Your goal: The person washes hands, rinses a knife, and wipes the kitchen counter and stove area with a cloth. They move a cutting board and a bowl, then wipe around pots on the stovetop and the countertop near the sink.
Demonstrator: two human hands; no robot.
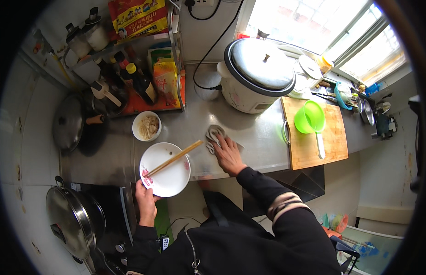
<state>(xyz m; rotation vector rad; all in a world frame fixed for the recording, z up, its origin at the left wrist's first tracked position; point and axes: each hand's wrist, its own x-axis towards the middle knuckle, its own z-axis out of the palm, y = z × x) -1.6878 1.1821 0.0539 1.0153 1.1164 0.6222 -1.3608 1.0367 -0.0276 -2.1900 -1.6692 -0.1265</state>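
Note:
My left hand point(146, 202) grips the near-left rim of a white plate point(170, 182) with pink flower prints. A pair of wooden chopsticks point(175, 158) lies slantwise across this plate, and a small dark scrap sits near its far side. On the steel countertop point(261, 147), my right hand point(228, 154) presses down on a crumpled grey cloth point(214, 134), with the fingers spread over it. Just beyond the plate stands a small white bowl point(148, 126) holding pale sliced pieces.
A lidded rice cooker point(247, 89) stands at the back. To the right, a green dipper point(307, 118) rests on a bamboo cutting board point(331, 137). A seasoning rack point(178, 79) holds bottles at back left. A lidded pot point(67, 223) is on the stove point(113, 206).

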